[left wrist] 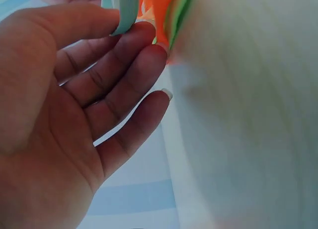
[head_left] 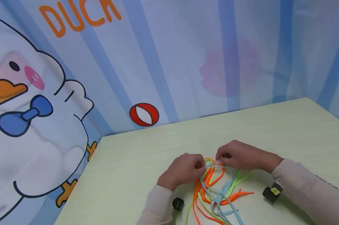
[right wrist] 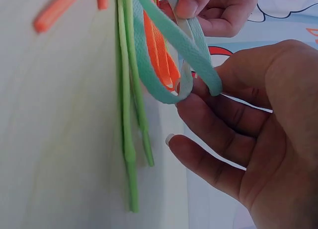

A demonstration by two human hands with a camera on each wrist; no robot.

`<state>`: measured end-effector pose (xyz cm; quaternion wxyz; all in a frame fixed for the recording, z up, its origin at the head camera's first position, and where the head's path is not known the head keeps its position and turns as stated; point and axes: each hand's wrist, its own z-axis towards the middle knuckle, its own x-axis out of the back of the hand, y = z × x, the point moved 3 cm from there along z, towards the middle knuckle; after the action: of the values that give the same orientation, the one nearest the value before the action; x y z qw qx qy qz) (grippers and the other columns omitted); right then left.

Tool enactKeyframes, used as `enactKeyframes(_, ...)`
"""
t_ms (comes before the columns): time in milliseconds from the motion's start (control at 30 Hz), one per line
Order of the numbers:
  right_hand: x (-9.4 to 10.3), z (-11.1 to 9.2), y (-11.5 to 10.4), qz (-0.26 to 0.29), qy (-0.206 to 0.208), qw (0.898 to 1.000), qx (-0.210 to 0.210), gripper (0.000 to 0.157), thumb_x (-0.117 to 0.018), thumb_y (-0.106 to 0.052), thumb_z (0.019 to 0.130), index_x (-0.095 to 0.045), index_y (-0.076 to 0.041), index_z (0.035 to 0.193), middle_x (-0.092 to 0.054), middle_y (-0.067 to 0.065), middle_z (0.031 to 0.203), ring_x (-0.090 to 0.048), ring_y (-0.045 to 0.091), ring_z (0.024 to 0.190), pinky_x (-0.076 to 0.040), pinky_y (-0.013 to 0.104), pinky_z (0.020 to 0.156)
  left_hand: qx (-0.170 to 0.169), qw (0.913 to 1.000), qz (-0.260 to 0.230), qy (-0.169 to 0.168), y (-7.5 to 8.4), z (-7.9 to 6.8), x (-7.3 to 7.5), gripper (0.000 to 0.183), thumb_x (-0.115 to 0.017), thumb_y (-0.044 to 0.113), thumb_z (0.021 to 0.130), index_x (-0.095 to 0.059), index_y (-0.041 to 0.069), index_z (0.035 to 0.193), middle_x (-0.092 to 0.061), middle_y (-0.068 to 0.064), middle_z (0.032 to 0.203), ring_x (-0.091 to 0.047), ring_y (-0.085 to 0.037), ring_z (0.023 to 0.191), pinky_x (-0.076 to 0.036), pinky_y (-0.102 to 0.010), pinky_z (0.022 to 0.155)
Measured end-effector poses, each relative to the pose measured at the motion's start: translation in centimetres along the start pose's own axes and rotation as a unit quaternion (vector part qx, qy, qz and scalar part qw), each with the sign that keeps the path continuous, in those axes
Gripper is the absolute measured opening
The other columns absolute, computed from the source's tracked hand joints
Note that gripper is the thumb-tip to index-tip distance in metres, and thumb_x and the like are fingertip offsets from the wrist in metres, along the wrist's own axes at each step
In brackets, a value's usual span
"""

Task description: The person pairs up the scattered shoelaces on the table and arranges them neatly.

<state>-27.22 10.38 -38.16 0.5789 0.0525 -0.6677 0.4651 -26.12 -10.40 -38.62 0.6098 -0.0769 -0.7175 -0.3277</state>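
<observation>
A light blue shoelace [right wrist: 174, 35] runs between both hands. My left hand [head_left: 183, 168] pinches it between thumb and forefinger, as the left wrist view shows, with the other fingers loosely bent. Just to the right, my right hand [head_left: 246, 156] pinches a bend of the same lace, which forms a loop in the right wrist view. Below the hands, orange shoelaces [head_left: 239, 195] and neon green shoelaces [right wrist: 127, 114] lie loosely tangled with the blue one on the table. Their loops rise near the left fingertips. Whether any laces are knotted cannot be told.
The pale table [head_left: 130, 162] carries the laces and ends at a printed cloth wall [head_left: 180, 56] behind and to the left. Black wrist cameras sit under each sleeve, one left [head_left: 178, 203] and one right [head_left: 272, 192].
</observation>
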Motion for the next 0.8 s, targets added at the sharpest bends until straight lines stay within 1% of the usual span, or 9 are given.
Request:
enactKeyframes(133,0.1,-0.1,-0.1,0.009,-0.003,1.0,-0.002,0.02,-0.059,-0.007,0.095,-0.074,-0.019,0.101,-0.066,-0.011,0.089,-0.054,0.006,0.071,-0.048,0.028,0.067,0.016,0.9991,-0.036,-0.017,-0.4,0.0,0.2,0.01,-0.07,0.025,0.094,-0.065,0.024,0.085,-0.061,0.013,0.074,-0.054,-0.006,0.067,-0.046,-0.023,0.062)
enactKeyframes(267,0.1,-0.1,-0.2,0.014,-0.006,1.0,-0.003,0.02,-0.059,-0.006,0.095,-0.073,-0.018,0.102,-0.067,-0.009,0.088,-0.054,0.007,0.07,-0.048,0.028,0.066,0.03,0.997,-0.067,-0.026,-0.7,-0.1,0.4,0.011,-0.072,0.025,0.094,-0.066,0.023,0.085,-0.062,0.011,0.076,-0.055,-0.008,0.07,-0.048,-0.024,0.063)
enactKeyframes(467,0.2,-0.2,-0.1,0.018,-0.006,1.0,0.0,0.023,-0.057,-0.004,0.093,-0.073,-0.018,0.102,-0.066,-0.01,0.087,-0.052,0.006,0.067,-0.047,0.027,0.064,0.027,0.9925,-0.117,-0.023,-1.1,-0.5,0.6,0.007,-0.071,0.021,0.095,-0.067,0.021,0.088,-0.063,0.01,0.079,-0.056,-0.009,0.073,-0.049,-0.025,0.066)
enactKeyframes(600,0.4,-0.2,0.1,0.029,-0.003,1.0,-0.005,0.025,-0.057,-0.003,0.091,-0.073,-0.018,0.103,-0.064,-0.011,0.085,-0.052,0.007,0.066,-0.046,0.027,0.063,0.034,0.9886,-0.145,-0.021,-1.6,-0.7,0.6,0.003,-0.069,0.021,0.096,-0.071,0.019,0.096,-0.065,0.01,0.085,-0.058,-0.009,0.078,-0.05,-0.026,0.069)
enactKeyframes(700,0.6,-0.3,0.2,0.036,0.004,0.999,-0.009,0.024,-0.059,-0.003,0.09,-0.074,-0.018,0.102,-0.066,-0.01,0.087,-0.054,0.008,0.07,-0.047,0.028,0.065,0.045,0.9859,-0.16,-0.012,-2.1,-0.8,0.8,0.008,-0.068,0.021,0.097,-0.074,0.018,0.101,-0.066,0.011,0.088,-0.059,-0.01,0.079,-0.051,-0.028,0.071)
enactKeyframes(800,0.9,-0.4,0.2,0.039,0.015,0.999,-0.012,0.023,-0.059,-0.003,0.09,-0.074,-0.017,0.101,-0.067,-0.009,0.088,-0.056,0.009,0.075,-0.049,0.028,0.067,0.058,0.9838,-0.169,0.005,-2.5,-0.9,1.1,0.012,-0.066,0.021,0.097,-0.077,0.02,0.103,-0.067,0.012,0.09,-0.059,-0.011,0.08,-0.051,-0.029,0.071)
